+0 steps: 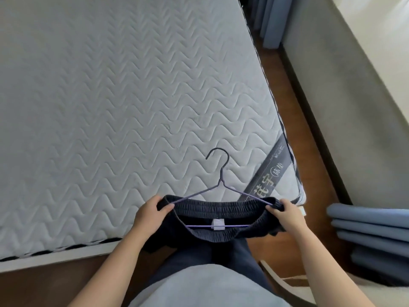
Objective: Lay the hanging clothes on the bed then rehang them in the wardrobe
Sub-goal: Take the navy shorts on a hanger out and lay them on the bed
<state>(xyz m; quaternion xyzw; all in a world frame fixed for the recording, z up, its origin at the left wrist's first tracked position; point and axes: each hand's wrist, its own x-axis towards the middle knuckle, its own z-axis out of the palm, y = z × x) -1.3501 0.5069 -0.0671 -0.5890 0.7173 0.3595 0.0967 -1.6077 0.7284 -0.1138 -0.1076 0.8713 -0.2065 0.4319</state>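
Note:
A dark garment with an elastic waistband (218, 210) hangs on a thin purple wire hanger (219, 182), held over the near corner of the bed (110, 107). My left hand (150, 212) grips the waistband's left end together with the hanger's left shoulder. My right hand (285, 212) pinches the right end the same way. The hanger's hook points away from me over the quilted mattress. A white label (218, 224) shows inside the waistband, across the hanger's lower bar. The garment's lower part drops below the bed edge and is partly hidden by my arms.
The grey quilted mattress fills the left and centre, with a dark brand strip (272, 171) at its right corner. Brown wooden floor (307, 134) runs between the bed and a pale wall. Blue curtain folds (371, 231) lie at the right, and more hang at the top right.

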